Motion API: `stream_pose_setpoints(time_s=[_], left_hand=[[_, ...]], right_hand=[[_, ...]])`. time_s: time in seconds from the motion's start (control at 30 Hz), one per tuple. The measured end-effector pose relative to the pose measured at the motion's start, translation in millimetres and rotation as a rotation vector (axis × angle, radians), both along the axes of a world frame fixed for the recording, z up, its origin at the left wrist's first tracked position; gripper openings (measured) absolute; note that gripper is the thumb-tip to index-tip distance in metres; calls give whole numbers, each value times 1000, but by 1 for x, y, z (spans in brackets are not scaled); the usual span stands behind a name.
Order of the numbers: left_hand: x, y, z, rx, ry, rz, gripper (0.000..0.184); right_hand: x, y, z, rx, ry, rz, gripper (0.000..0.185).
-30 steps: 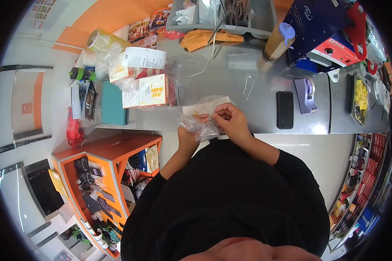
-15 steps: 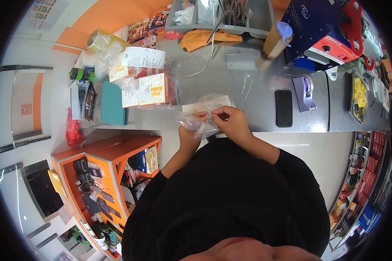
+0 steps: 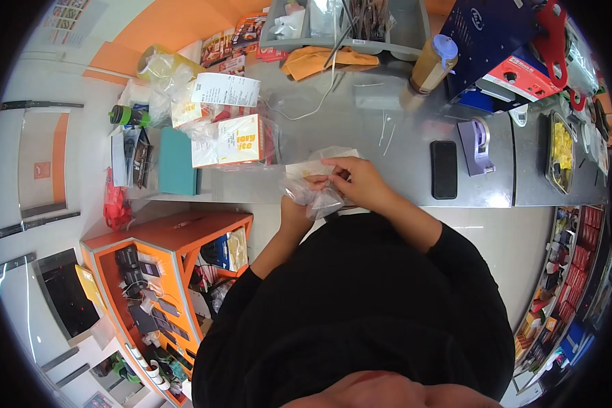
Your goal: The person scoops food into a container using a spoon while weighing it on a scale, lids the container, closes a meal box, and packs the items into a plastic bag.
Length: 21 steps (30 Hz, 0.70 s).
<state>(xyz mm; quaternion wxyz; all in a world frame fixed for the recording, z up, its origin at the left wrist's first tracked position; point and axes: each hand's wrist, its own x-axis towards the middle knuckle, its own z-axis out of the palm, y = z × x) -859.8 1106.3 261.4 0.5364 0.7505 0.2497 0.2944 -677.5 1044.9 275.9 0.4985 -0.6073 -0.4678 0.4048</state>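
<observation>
A clear plastic bag [image 3: 324, 201] with something pale inside is bunched up at the front edge of the metal table. My left hand [image 3: 298, 207] is closed on its gathered part, with most of the palm hidden under the plastic. From the right, my right hand [image 3: 360, 182] pinches the same bag near its middle, its fingertips close to those of the left. Left of the hands, a white and orange box [image 3: 228, 144] in clear plastic lies on the table, with a printed receipt [image 3: 226, 90] just behind it.
On the metal table [image 3: 394, 160] are a black phone [image 3: 444, 170], a purple tape dispenser [image 3: 478, 148] and a lidded bottle [image 3: 433, 66]. An orange cloth [image 3: 328, 62] lies before a grey tray [image 3: 408, 51]. A teal box [image 3: 177, 161] stands left; an orange shelf [image 3: 166, 234] is below.
My right hand has shifted slightly, its index finger now reaching further over the bag. My left hand has stayed nearly in place, and the bag's folds have changed a little.
</observation>
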Motion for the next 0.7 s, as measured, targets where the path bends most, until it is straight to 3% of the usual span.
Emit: stream_pose_setpoints(time_s=[0.1,0.2,0.4,0.5,0.63,0.7], left_hand=[[-3,1,-12,-92,-37,-3,26],[-6,3,-16,-69,32,-10,29],[-2,2,-8,57,-67,-59,30],[-3,-1,-11,-114,-32,-1,29],[-2,-5,-9,-77,-6,50,25],[-4,-6,-16,-144,-38,116,22]], right_hand=[[15,7,8,-144,106,226,20],[21,13,2,-248,271,253,15],[29,22,15,-257,75,414,11],[32,25,7,-282,242,355,8],[36,24,10,-334,286,361,7],[31,16,12,23,-414,198,9]])
